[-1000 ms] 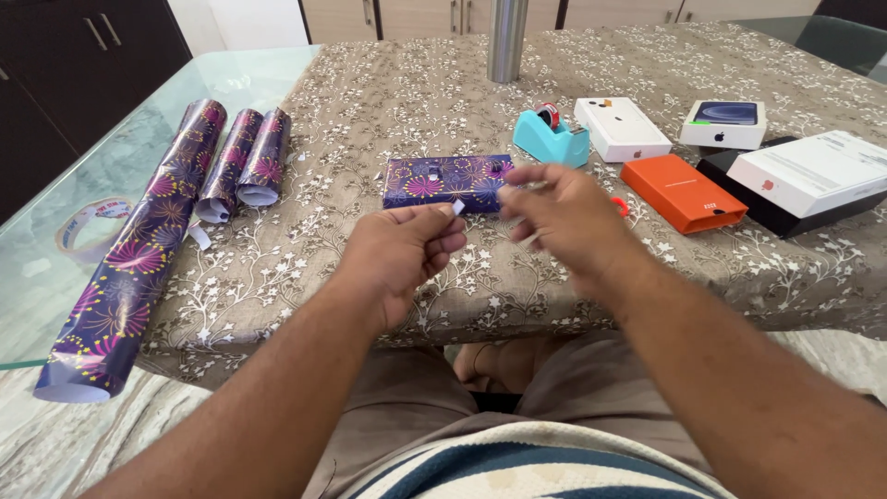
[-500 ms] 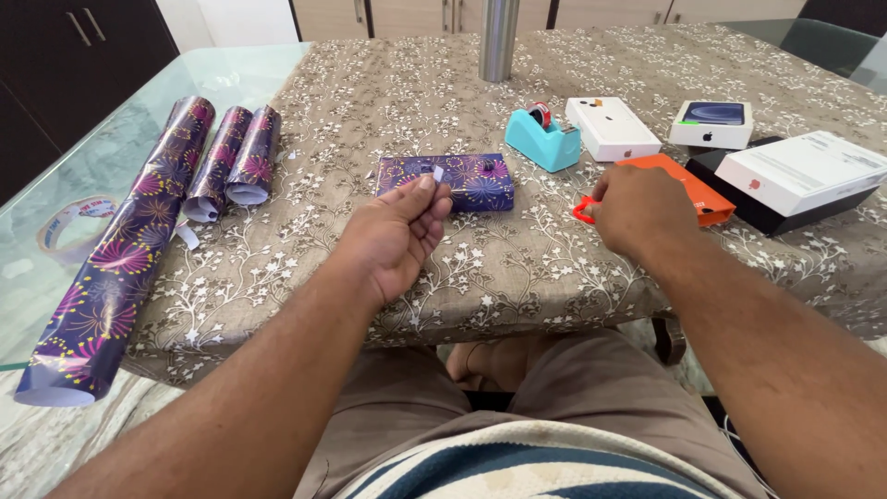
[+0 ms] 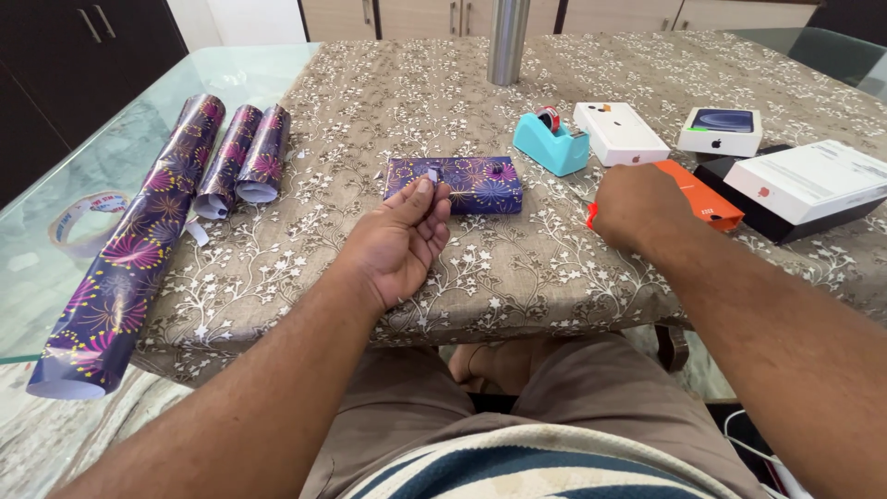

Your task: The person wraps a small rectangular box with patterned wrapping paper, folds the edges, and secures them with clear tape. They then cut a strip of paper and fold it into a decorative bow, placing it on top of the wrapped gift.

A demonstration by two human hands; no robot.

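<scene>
Head view: hands (left (image 3: 399, 238), right (image 3: 634, 205)) pinching paper scrap (image 3: 432, 174), scissors (image 3: 590, 215).

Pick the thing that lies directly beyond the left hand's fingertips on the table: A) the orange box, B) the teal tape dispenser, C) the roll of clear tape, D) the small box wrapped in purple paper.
D: the left hand, pinching a small piece of tape, sits just in front of the small purple-wrapped box; the teal tape dispenser lies farther right.
</scene>
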